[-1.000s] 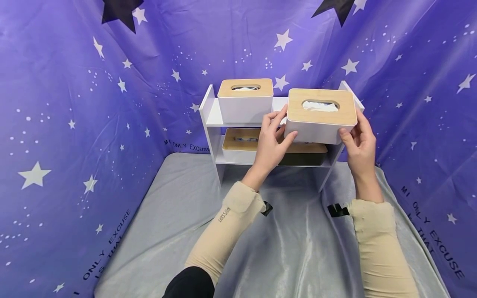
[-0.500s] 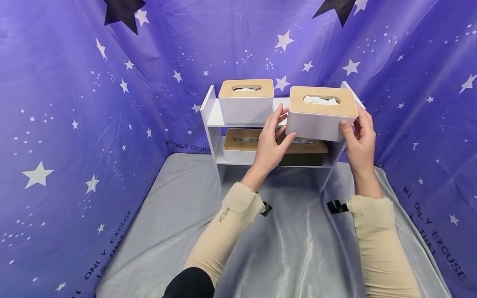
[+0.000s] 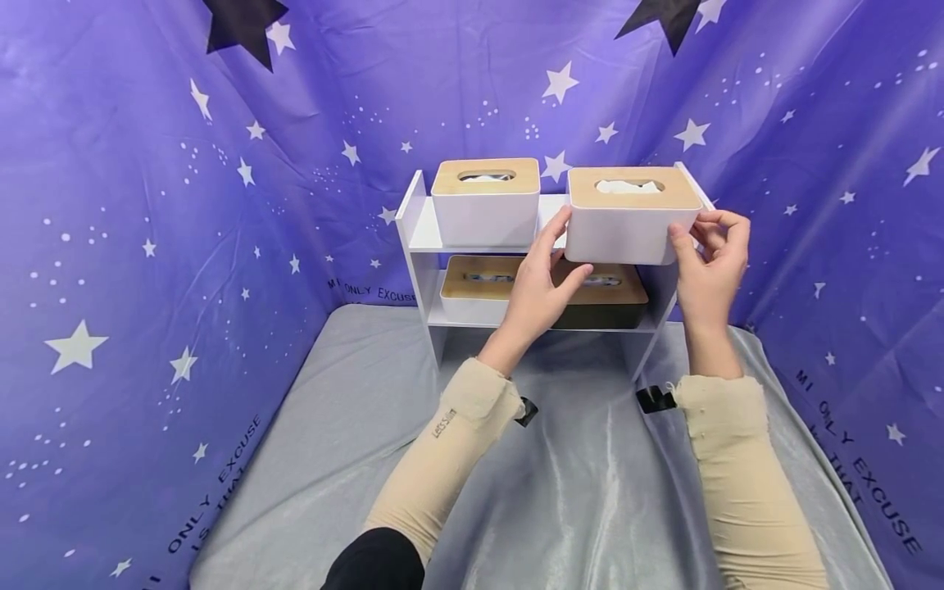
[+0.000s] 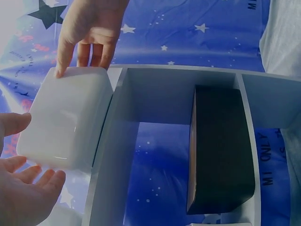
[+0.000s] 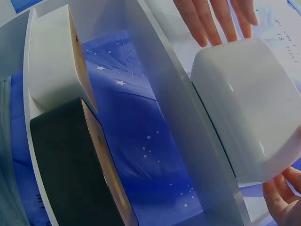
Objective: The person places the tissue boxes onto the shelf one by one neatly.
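Note:
A white tissue box (image 3: 627, 233) with a wooden lid sits at the right end of the shelf rack's top board, its front reaching slightly past the board's edge. White tissue shows in its slot. My right hand (image 3: 710, 266) pinches its right front corner, thumb on the front face and fingers at the end. At the opposite end, my left hand (image 3: 534, 287) has its fairly straight fingers against the box's left side, with the thumb just below the front bottom edge. In the right wrist view, the fingers (image 5: 221, 23) of that left hand reach the box's end.
Another white tissue box (image 3: 487, 215) stands left on the top board of the white rack (image 3: 422, 270). On the middle board are a white box (image 3: 468, 310) and a black box (image 3: 601, 315), both wood-lidded. Grey cloth (image 3: 354, 426) lies below, with a purple star curtain (image 3: 221, 246) around.
The tissue box has gone back and slightly left toward the top board, levelling out. My right hand has shifted left with it. My left thumb has come off its front.

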The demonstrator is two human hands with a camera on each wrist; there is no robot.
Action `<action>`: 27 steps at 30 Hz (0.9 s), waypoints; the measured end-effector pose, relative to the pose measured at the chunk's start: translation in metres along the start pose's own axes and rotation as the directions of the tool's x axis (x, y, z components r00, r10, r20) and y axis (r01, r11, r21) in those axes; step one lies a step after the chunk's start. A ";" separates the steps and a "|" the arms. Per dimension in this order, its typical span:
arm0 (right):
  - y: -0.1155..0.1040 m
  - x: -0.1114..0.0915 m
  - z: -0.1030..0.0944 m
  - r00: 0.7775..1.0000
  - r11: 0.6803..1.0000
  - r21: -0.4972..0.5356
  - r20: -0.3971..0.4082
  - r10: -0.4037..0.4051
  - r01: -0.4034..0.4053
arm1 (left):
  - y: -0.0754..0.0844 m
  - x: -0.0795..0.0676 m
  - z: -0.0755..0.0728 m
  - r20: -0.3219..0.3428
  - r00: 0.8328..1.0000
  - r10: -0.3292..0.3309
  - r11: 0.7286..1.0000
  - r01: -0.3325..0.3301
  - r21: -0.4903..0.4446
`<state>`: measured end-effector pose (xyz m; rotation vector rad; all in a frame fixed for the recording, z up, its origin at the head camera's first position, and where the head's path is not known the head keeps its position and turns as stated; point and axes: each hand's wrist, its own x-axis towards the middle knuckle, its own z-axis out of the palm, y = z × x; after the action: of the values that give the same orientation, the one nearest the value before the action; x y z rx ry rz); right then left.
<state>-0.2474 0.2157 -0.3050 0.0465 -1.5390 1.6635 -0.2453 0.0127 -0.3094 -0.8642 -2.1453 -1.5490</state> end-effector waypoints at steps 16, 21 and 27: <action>0.006 -0.005 -0.001 0.992 0.985 -0.154 0.112 -0.056 0.073 | -0.006 0.007 -0.004 0.010 1.000 -0.030 0.998 0.030 0.052; 0.004 -0.005 0.001 0.987 0.988 -0.140 0.157 -0.043 0.065 | -0.008 0.008 -0.006 0.040 0.999 -0.036 0.996 0.033 0.079; 0.003 -0.006 -0.003 0.982 0.989 -0.145 0.188 -0.009 0.036 | -0.008 0.007 -0.008 0.072 0.997 -0.032 0.994 0.024 0.111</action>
<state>-0.2440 0.2149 -0.3118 0.1448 -1.7927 1.5584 -0.2560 0.0055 -0.3082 -0.8711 -2.2803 -1.4179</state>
